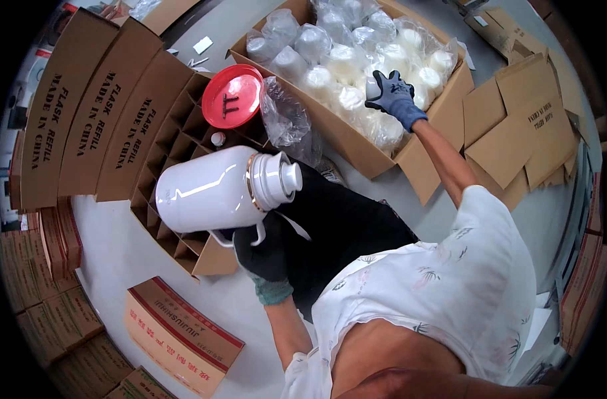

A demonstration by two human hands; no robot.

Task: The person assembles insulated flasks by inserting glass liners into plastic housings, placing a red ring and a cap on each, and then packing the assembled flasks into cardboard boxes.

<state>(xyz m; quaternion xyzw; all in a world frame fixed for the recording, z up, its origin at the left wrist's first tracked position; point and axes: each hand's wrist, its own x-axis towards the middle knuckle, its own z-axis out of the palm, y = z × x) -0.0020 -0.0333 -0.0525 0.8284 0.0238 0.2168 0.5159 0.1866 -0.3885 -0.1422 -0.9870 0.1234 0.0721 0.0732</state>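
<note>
White and shiny, the flask (214,189) sits gripped in the left hand (263,249), while the right hand (393,93) seems closed on a wrapped refill (372,88); she should lift it slowly.

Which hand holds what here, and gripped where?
Left hand, dark-gloved, holds the glossy white flask body by its white side handle. Right hand, grey-gloved, grips a plastic-wrapped white piece in the open carton.

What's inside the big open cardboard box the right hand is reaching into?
The cardboard box holds many white rounded pieces, each in clear plastic bags. The gloved right hand grips one. Anything beneath this top layer is hidden.
</note>
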